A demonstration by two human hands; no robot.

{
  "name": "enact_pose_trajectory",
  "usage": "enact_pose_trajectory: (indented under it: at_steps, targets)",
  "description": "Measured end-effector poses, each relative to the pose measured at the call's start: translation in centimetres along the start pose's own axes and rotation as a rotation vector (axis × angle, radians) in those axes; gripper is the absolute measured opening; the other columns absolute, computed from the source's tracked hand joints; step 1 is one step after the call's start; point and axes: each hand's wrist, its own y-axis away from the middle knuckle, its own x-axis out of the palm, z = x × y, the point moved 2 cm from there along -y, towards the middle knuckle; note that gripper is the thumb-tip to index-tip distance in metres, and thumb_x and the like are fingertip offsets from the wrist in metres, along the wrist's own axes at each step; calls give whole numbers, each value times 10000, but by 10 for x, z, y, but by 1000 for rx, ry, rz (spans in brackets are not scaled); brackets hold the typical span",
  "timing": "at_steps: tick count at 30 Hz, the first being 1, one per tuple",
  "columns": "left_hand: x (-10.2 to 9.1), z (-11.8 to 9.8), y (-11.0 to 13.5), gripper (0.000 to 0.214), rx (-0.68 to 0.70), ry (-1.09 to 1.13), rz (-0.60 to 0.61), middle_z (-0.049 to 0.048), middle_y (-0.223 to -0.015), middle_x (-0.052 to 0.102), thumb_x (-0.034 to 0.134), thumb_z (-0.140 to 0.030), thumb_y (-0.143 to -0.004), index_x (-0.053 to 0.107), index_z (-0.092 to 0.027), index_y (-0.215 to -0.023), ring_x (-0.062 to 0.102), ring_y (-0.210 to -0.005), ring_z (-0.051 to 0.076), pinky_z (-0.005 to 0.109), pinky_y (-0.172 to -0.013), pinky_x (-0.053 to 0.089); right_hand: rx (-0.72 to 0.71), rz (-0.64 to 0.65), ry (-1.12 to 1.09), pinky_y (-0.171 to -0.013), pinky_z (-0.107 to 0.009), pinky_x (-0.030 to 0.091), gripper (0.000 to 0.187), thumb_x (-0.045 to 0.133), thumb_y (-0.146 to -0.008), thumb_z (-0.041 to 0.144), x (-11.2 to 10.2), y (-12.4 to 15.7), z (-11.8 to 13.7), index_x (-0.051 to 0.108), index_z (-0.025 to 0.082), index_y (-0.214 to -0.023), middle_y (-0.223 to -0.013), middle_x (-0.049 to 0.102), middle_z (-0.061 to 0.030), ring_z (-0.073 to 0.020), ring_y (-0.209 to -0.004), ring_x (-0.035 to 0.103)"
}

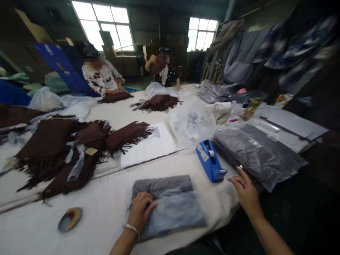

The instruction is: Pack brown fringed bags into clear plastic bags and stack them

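Observation:
My left hand (142, 209), with a bracelet at its wrist, lies on a folded grey cloth (164, 184) that is partly covered by a clear, bluish plastic bag (177, 209). The thumb stands apart from the fingers, which are slightly bent. My right hand (245, 187) hovers by the table's edge, fingers apart, just right of a blue tape dispenser (211, 161). No object shows in it. Its fingertips are close to a plastic-wrapped stack of dark grey packets (260, 148).
Brown fringed scarves (53, 141) lie at the left, beyond a tape roll (69, 219). A white sheet (151, 145) and a clear plastic bag (192, 122) occupy the middle. Two people sit across the table; one holds up a brown cloth (158, 64). Garments (239, 53) hang at right.

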Motion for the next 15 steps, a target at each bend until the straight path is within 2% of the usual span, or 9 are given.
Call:
enact_pose_trajectory:
  at_steps: [2,6,8,11,15]
  targets:
    - [-1,-1,-2,243,-36,37,26,70,-862,625,510,-350,-865,579,-179,-707,562,-886,219,394,-805,451,-100,248,-46,-1017,-421,325,657,541,-813,415,12,11,31,300,212,-1390,-821,648,4,-203,-948,585]
    - [-1,-1,-5,219,-64,69,42,62,-862,617,530,-320,-860,569,-174,-703,541,-894,213,392,-824,417,-406,904,-88,-963,-353,379,608,484,-867,303,57,41,111,238,248,-1420,-827,628,16,-156,-872,574]
    - [-1,-1,-4,209,-69,66,47,61,-863,618,532,-309,-859,572,-173,-705,540,-896,214,392,-823,410,-587,1091,-2,-939,-348,384,617,510,-844,239,85,49,141,269,278,-1411,-875,628,3,-163,-894,551]
    - [-2,-3,-4,193,-65,43,38,60,-862,623,534,-291,-854,571,-175,-706,548,-896,217,395,-821,411,-767,1146,271,-927,-392,369,715,610,-745,176,123,49,156,326,283,-1393,-940,621,-44,-213,-937,533]
    - [-2,1,0,203,-3,13,-32,42,-805,630,530,-315,-853,558,-189,-696,578,-823,199,349,-764,451,-793,1117,498,-902,-399,379,807,696,-667,228,148,47,147,335,305,-1385,-1009,620,-76,-254,-946,556]
